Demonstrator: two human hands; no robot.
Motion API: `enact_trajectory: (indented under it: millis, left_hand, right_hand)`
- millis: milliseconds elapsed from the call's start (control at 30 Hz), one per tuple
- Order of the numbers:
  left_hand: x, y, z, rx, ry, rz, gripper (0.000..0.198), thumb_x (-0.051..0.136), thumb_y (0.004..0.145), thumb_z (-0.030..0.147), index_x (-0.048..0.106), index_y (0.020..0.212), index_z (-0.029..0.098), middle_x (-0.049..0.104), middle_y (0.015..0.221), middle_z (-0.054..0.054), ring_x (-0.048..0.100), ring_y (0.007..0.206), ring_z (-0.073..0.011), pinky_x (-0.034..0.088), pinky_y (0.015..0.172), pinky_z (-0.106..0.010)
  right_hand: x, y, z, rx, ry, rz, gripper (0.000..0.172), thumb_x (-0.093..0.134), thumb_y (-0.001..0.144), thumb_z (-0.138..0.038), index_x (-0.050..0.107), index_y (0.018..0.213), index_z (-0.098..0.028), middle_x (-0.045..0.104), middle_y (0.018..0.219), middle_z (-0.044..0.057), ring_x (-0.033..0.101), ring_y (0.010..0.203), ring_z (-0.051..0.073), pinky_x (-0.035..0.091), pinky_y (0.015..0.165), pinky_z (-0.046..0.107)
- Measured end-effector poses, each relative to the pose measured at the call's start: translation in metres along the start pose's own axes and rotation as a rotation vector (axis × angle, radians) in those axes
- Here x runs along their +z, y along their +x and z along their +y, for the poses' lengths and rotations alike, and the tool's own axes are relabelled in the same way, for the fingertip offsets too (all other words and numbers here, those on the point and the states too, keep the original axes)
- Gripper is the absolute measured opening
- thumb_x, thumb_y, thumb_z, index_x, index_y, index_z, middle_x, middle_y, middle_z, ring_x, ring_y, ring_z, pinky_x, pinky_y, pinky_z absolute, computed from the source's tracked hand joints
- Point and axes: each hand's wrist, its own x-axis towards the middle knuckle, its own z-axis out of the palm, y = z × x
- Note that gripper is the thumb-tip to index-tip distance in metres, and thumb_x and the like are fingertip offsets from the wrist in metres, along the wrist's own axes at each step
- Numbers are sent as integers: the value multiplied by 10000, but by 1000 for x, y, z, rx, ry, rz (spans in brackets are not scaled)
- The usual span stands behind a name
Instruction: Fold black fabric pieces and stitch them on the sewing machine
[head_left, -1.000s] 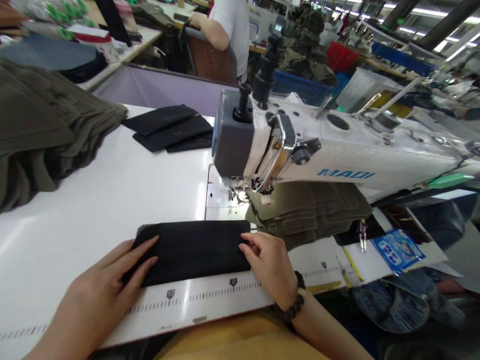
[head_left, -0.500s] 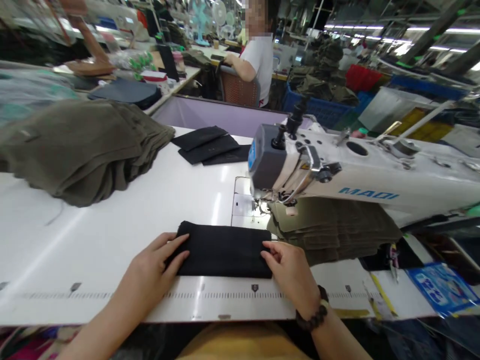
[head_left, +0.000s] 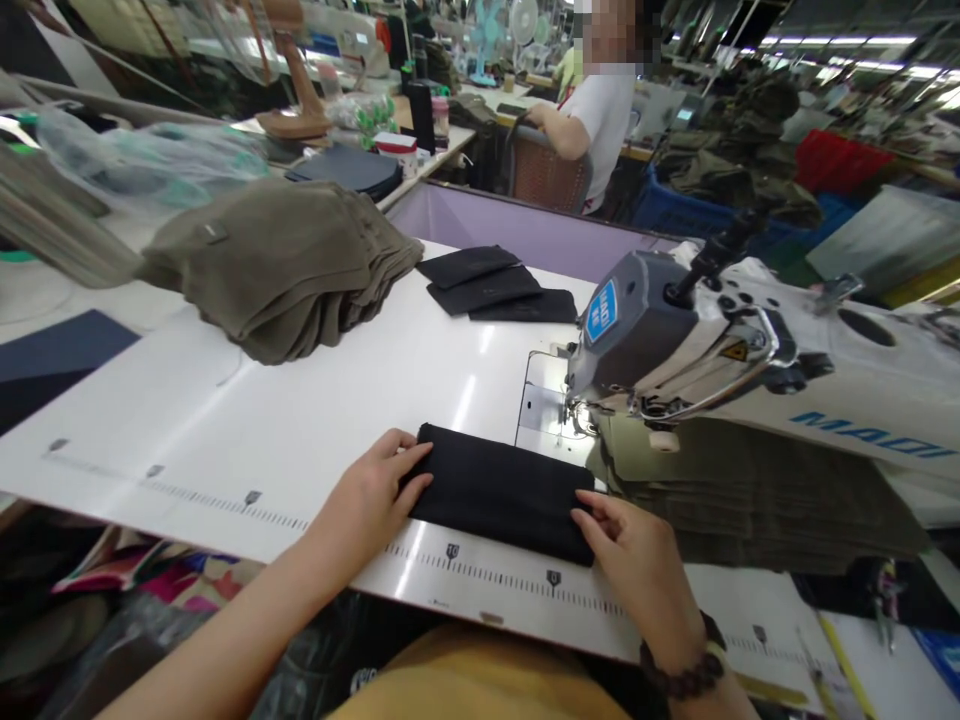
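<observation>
A folded black fabric piece (head_left: 504, 492) lies on the white sewing table (head_left: 337, 420), just in front of the sewing machine's needle area. My left hand (head_left: 379, 500) pinches its left end between thumb and fingers. At the opposite end, my right hand (head_left: 637, 550) grips the right edge, thumb and index finger pressed together on the cloth. The white and grey sewing machine (head_left: 637, 310) stands beyond, its lit presser foot (head_left: 574, 415) above the metal plate. Several olive fabric pieces (head_left: 750, 490) are stacked under the machine's arm, right of the black cloth.
A pile of olive fabric pieces (head_left: 277, 260) sits at the table's left rear. Several black pieces (head_left: 495, 290) lie behind the needle area. A ruler scale (head_left: 502, 575) runs along the front edge. Past a lilac partition (head_left: 495, 225), a person (head_left: 600, 120) sits on a chair.
The camera view has turned left, so the table and machine appear shifted right and tilted. Both hands keep the black fabric at nearly the same spot on the table.
</observation>
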Motion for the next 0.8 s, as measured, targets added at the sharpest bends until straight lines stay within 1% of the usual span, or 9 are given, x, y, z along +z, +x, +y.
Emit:
enact_trajectory:
  millis: [167,267,400,533,633,700,767,800]
  left_hand:
    - [1,-2,0,11,0,1,350,398,824,308,589,1057,131,524,985,-76,577,814,-172,492,777,-308]
    - [1,-4,0,18,2,-2,355,383,833,301,575,1075,128,515,1008,-80,577,815,-171,488,780,-314]
    - [0,-5,1,4,-8,-33,362,376,835,281,561,1096,114,502,1016,-86,574,804,-170,485,777,-325]
    - [-1,-1,2,-10,-16,-50,354,378,829,271,566,1087,117,500,1004,-85,566,826,-180,477,799,-346]
    - [-1,1,4,3,-29,-13,331,393,813,271,589,1048,143,515,967,-73,574,811,-178,491,781,-331]
    - [0,-1,2,29,-24,36,299,393,806,260,614,986,167,534,930,-63,593,774,-170,512,733,-296]
    - [6,-2,-7,68,23,107,287,368,811,226,634,913,193,560,888,-54,616,732,-160,526,672,-250]
    - [11,-1,-14,108,67,150,295,359,815,216,641,898,205,573,862,-49,624,692,-151,529,628,-226]
  right_hand:
    - [0,0,0,2,3,-5,351,493,735,-376,678,942,-160,682,751,57,613,647,197,476,620,304]
    - [0,0,0,26,-1,-17,373,491,733,-397,675,954,-158,677,745,53,609,649,195,467,621,304]
    - [-1,0,-1,60,0,-29,406,492,715,-425,677,949,-151,672,733,56,607,645,200,466,627,313]
    - [0,1,-3,51,-17,-23,417,492,707,-427,680,946,-142,675,733,66,603,626,205,477,634,322]
    - [0,2,-2,29,-27,-20,416,469,724,-409,678,954,-133,680,754,78,614,646,214,490,654,329]
    - [1,2,0,-10,-21,-19,382,455,736,-365,681,943,-138,682,750,76,624,650,209,498,640,315]
    - [4,3,3,-102,-22,-10,306,461,735,-302,695,895,-186,685,720,57,631,622,191,499,589,278]
    - [6,4,4,-163,-41,22,264,470,734,-276,700,856,-233,685,700,43,632,602,182,492,562,261]
